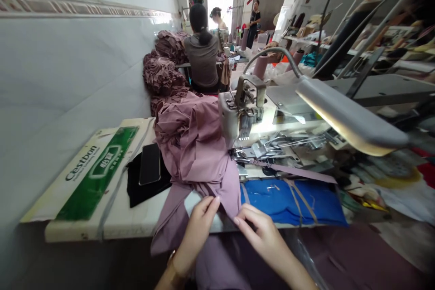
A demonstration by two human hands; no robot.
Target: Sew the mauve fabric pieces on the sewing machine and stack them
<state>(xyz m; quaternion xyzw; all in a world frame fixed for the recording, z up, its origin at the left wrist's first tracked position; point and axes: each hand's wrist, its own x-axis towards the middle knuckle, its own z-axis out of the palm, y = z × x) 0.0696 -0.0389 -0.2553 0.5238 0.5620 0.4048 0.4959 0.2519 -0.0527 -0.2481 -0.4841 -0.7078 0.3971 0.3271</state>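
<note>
A large heap of mauve fabric (190, 140) lies on the table and hangs down over its front edge towards me. My left hand (203, 215) pinches a piece of this fabric between thumb and forefinger. A little to the right, my right hand (255, 224) has its thumb and forefinger closed on the cloth's edge. Just beyond both hands stands a sewing machine (228, 120), its needle area lit. A narrow mauve strip (299, 171) runs out to the right from the needle area.
A grey lamp (350, 113) arches over the machine. Blue cloth (272, 201) covers the table's front right. On the left lie a phone (150, 164) on black cloth (134, 186) and a green-and-white printed sheet (98, 172). A seated person (203, 56) works ahead, beside darker ruffled fabric (163, 74).
</note>
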